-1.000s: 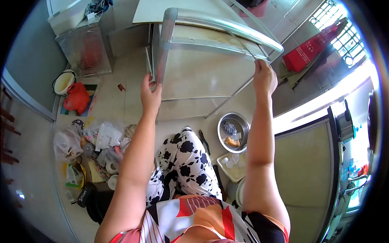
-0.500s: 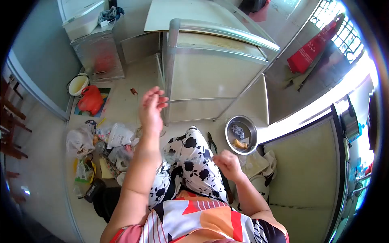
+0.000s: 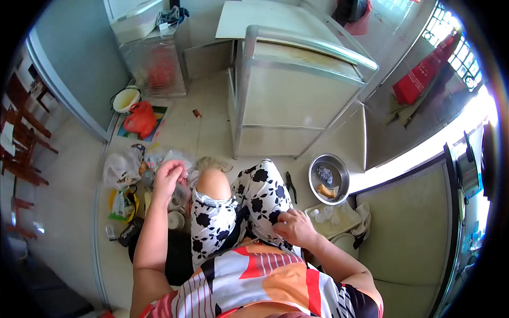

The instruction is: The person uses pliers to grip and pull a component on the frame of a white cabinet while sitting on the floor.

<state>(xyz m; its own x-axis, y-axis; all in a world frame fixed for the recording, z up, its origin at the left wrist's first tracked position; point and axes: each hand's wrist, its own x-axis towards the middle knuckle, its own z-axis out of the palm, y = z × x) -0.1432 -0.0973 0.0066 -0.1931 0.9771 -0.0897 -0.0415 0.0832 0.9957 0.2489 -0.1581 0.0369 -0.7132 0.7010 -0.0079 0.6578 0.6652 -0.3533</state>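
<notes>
My left hand (image 3: pixel 170 177) hovers over the pile of plastic bags and containers at my left, fingers loosely bent and apart. Nothing shows in it. Beneath and beside it are a clear plastic bag (image 3: pixel 117 168) and a round white lidded container (image 3: pixel 176 219). My right hand (image 3: pixel 294 228) rests on my right thigh, over the black-flowered white trousers (image 3: pixel 260 197). Its fingers are curled in, and whatever they may hold is hidden. Near it lie black-handled pliers (image 3: pixel 291 187) and a tray (image 3: pixel 339 218) with small clear cups.
A steel basin (image 3: pixel 344 177) with a scouring pad (image 3: pixel 325 174) and a yellowish piece stands ahead right. A metal-framed cabinet (image 3: pixel 297 98) blocks the front. Left stand a red bag (image 3: pixel 141 120) and a white bucket (image 3: pixel 126 99). A low panel (image 3: pixel 405 228) borders the right side.
My left hand has come down from in front of the cabinet to the bag pile. My right hand has lowered onto my thigh. The view has shifted, and my bare left knee now shows.
</notes>
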